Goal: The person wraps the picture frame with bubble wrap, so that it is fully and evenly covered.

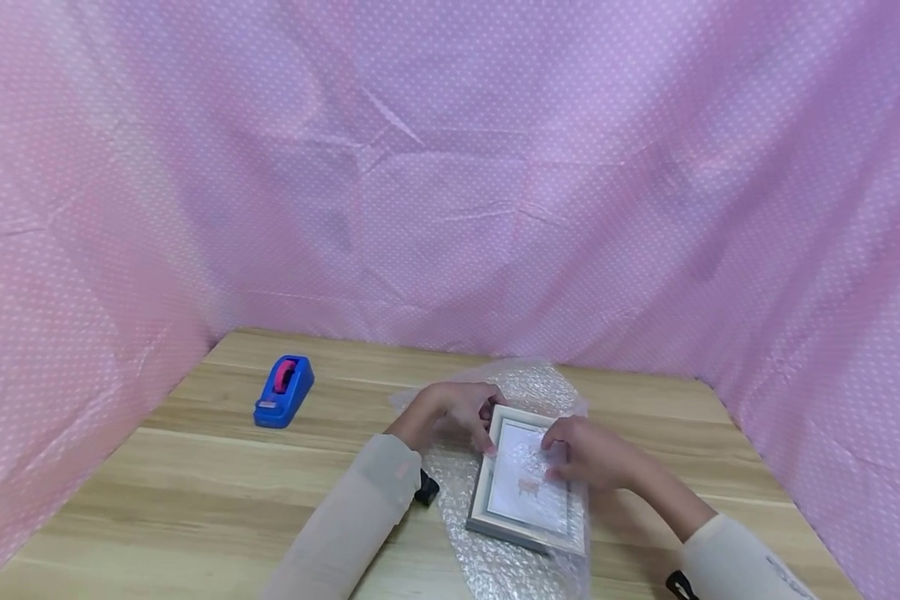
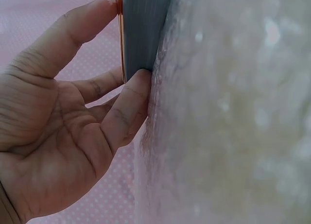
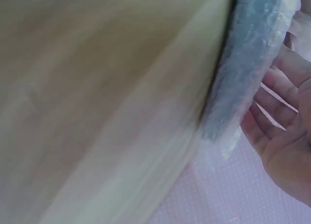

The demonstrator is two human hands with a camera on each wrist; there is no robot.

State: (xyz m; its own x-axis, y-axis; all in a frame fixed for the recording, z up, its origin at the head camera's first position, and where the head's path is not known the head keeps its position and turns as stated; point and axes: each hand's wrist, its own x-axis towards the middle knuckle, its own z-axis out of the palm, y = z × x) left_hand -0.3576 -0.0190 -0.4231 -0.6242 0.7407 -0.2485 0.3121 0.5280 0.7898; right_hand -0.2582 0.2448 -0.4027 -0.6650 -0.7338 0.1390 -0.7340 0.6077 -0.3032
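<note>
A picture frame [image 1: 481,505] with a pale border and a small drawing on a white sheet lies face up on bubble wrap [image 1: 465,546]. Wrap is folded over its right part, and the right wrist view shows its grey side under the wrap [image 3: 243,73]. My left hand [image 1: 465,408] holds the frame's left edge near the far corner: thumb on the front, fingers against the grey side [image 2: 141,34] and low by the wrap. Over the wrapped right part, my right hand [image 1: 596,454] rests with fingers and thumb spread, touching the wrap.
A blue tape dispenser [image 1: 285,400] with a pink roll stands at the left on the wooden table [image 1: 217,500]. Pink dotted cloth [image 1: 450,208] hangs behind the table and along both sides. Loose wrap [image 1: 532,383] extends beyond the frame's far edge.
</note>
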